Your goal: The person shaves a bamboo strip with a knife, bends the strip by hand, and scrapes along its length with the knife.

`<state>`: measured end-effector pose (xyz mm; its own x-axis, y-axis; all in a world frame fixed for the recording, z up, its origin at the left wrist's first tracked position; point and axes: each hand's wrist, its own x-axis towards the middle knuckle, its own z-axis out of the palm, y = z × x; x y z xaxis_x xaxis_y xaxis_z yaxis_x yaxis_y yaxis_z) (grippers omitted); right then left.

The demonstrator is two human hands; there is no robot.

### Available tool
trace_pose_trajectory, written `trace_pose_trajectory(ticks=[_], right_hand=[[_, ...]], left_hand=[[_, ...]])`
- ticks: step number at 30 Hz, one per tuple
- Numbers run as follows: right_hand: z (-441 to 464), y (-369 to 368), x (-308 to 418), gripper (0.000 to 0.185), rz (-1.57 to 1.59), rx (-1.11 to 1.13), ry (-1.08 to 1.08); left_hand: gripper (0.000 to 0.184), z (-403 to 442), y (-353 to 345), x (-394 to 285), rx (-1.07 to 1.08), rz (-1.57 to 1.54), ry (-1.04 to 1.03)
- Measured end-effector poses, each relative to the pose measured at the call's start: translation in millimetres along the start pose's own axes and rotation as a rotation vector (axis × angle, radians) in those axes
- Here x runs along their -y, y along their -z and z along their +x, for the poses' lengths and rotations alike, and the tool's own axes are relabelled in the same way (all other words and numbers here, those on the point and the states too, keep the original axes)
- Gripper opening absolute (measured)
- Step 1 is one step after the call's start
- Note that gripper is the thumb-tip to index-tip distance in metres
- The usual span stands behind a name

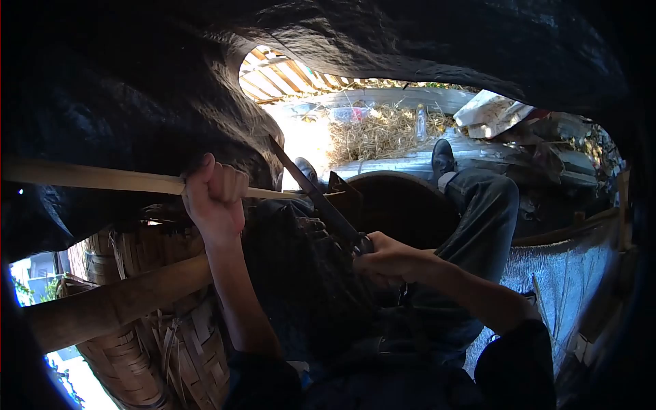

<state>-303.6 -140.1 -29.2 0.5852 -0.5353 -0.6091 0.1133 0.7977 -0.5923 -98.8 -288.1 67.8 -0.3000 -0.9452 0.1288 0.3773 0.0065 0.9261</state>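
My left hand [217,191] is closed round a long pale wooden strip [96,176], which runs from the left edge to the middle of the view. In my right hand [386,258] is the handle of a long dark blade [321,201], its tip pointing up and to the left. The blade crosses the strip near the strip's right end; whether they touch I cannot tell. Both hands are above my lap, and my knee in dark jeans [488,195] is bent at the right.
A dark round container [403,195] stands between my legs. Straw [376,140] and a clear bottle [421,123] lie beyond my shoes. Woven baskets [123,355] and a thick bamboo pole [116,304] are at the lower left. Dark sheeting [410,34] hangs overhead.
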Motion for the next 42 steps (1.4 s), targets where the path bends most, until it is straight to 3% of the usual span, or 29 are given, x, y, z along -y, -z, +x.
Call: trace_pose_trajectory(ticks=[5,7,8,10,11,13,15,18,21,24,28,30,33,37,39,42], right_hand=[[-26.3,1.3,39.0,0.011,-0.04,-0.099,0.145],[-32.6,-2.6,46.3,0.011,-0.098,-0.126,0.349],[-29.0,-3.9,38.0,0.011,-0.105,-0.125,0.351],[-11.1,-3.8,5.5,0.01,0.13,0.017,0.39],[-5.3,-1.6,-0.6,0.01,0.133,0.018,0.389],[4.5,1.6,-12.8,0.009,-0.158,-0.064,0.036],[8.9,11.4,-16.3,0.008,-0.255,-0.143,0.129],[-16.0,1.4,14.9,0.006,-0.155,-0.207,0.281],[-23.5,-3.9,19.7,0.005,-0.201,-0.167,0.347],[-2.1,2.1,-14.8,0.006,-0.017,0.009,0.298],[3.5,7.2,-6.8,0.006,-0.212,-0.11,0.155],[-13.6,2.7,15.3,0.007,-0.144,-0.134,0.327],[-23.7,-6.2,31.4,0.01,-0.194,-0.184,0.382],[4.9,2.6,-24.8,0.011,0.008,-0.022,0.315],[5.8,-1.3,-22.2,0.014,-0.329,-0.267,0.133],[-10.5,1.4,3.9,0.016,-0.504,-0.344,0.222]], left_hand=[[0.048,-0.3,2.9,-1.5,0.03,0.0,-0.017],[0.048,3.0,1.1,-2.5,-0.012,0.003,-0.022],[0.048,3.8,0.4,-2.5,-0.013,0.001,-0.029],[0.048,4.8,-0.4,-1.3,-0.067,-0.016,-0.019],[0.048,5.0,-0.1,-1.1,-0.067,-0.014,-0.016],[0.048,4.5,0.4,-1.7,-0.067,-0.083,0.007],[0.048,1.5,3.1,-2.4,-0.051,-0.025,-0.021],[0.048,-4.3,2.9,-3.1,-0.067,0.035,-0.007],[0.048,1.7,1.4,-0.6,-0.062,0.02,-0.005],[0.048,1.8,-0.1,-0.2,-0.053,0.022,0.013],[0.048,-0.8,1.7,-0.8,-0.042,0.02,-0.02],[0.048,-2.4,-2.9,-1.0,-0.034,0.029,0.001],[0.048,1.9,-4.6,0.5,-0.008,0.033,0.008],[0.048,2.3,-7.4,2.1,-0.031,0.056,-0.004],[0.048,1.0,2.8,-0.7,-0.021,0.057,-0.024],[0.049,-2.7,8.0,-1.3,-0.061,0.04,-0.008]])
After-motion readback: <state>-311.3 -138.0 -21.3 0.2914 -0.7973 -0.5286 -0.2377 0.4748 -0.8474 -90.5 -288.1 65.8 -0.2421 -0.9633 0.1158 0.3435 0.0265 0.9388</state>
